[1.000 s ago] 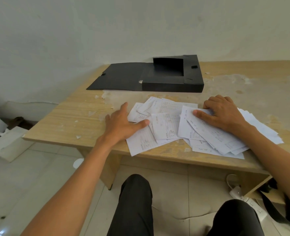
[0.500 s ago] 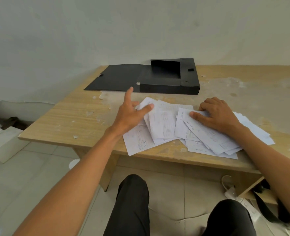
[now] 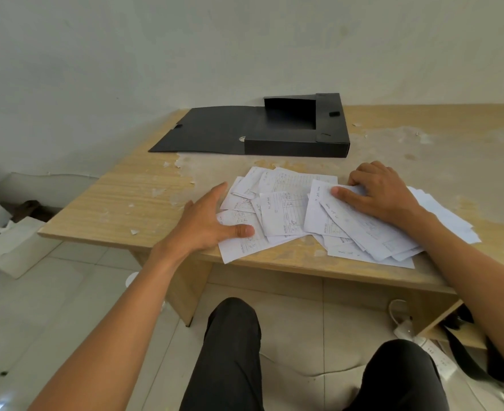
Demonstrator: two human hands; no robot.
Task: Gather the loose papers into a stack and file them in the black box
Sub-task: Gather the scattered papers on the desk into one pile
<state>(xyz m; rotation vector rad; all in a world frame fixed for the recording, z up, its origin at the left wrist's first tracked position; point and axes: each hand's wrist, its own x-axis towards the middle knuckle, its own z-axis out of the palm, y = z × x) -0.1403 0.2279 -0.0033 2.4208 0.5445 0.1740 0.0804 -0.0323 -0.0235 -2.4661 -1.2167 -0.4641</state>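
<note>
Step in hand: gathering, early. Loose papers (image 3: 318, 215) lie fanned and overlapping on the desk (image 3: 120, 203) near its front edge; no squared stack yet, and the lowest sheet overhangs the edge slightly.

Left hand (image 3: 212, 221) lies flat at the left margin of the spread, fingers (image 3: 218, 192) extended and held roughly together, thumb out to the right and pressing on the bottom-left sheet. It pinches nothing.

Right hand (image 3: 378, 194) rests on top of the right-hand cluster, fingers curled, thumb laid along a sheet. Cannot tell whether any paper is pinched under the curled fingers; it reads more like pressing down.

Next move, as I judge it: sweep both hands inward to collapse the fan into 1 pile, then lift and tap the edges square. Sheets to the right of the right wrist sit outside both hands and need pulling in too. Thin paper will slide easily.

Black box (image 3: 296, 137) sits beyond the papers, well apart from them, lid flap open flat to its left. The visible part of the tray shows no papers.
</note>
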